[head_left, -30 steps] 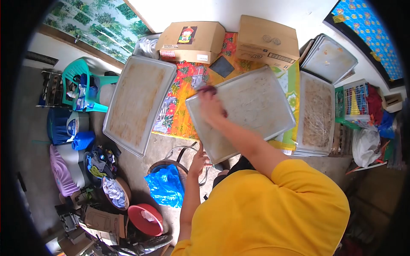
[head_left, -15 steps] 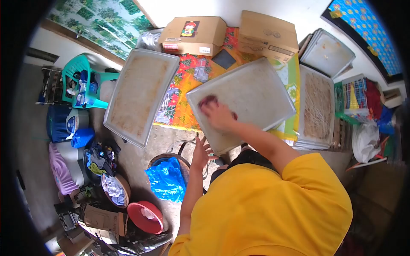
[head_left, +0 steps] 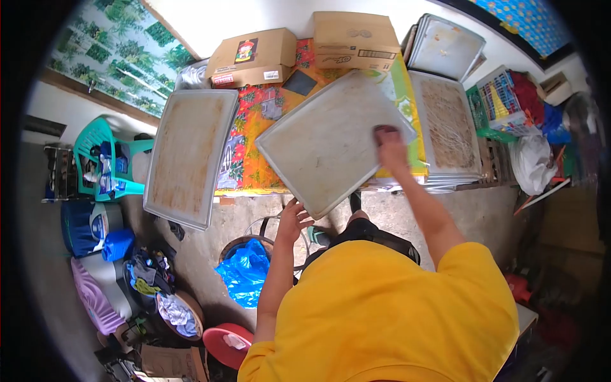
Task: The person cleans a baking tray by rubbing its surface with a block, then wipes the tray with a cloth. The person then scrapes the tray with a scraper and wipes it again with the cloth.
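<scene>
A large grey metal tray [head_left: 331, 146] lies at an angle on a table with a floral cloth [head_left: 248, 153]. Near the tray's right corner, my right hand [head_left: 393, 151] presses a dark red cloth [head_left: 386, 132] to its surface; the hand is slightly blurred. My left hand [head_left: 294, 219] is beside the tray's near-left edge, with its fingers apart and nothing in them. To the left lies a second tray [head_left: 191, 153] with brownish stains.
Two cardboard boxes [head_left: 254, 57] [head_left: 354, 41] stand at the table's back. On the right are a stained tray stack [head_left: 445, 121] and a green crate [head_left: 487, 114]. A teal chair [head_left: 114, 149], a blue plastic bag [head_left: 247, 270] and a red basin [head_left: 223, 344] are at the left.
My right hand has moved with the red cloth from the tray's left part to its right corner. The view has shifted, and the tray appears turned somewhat. My left hand stays near the edge.
</scene>
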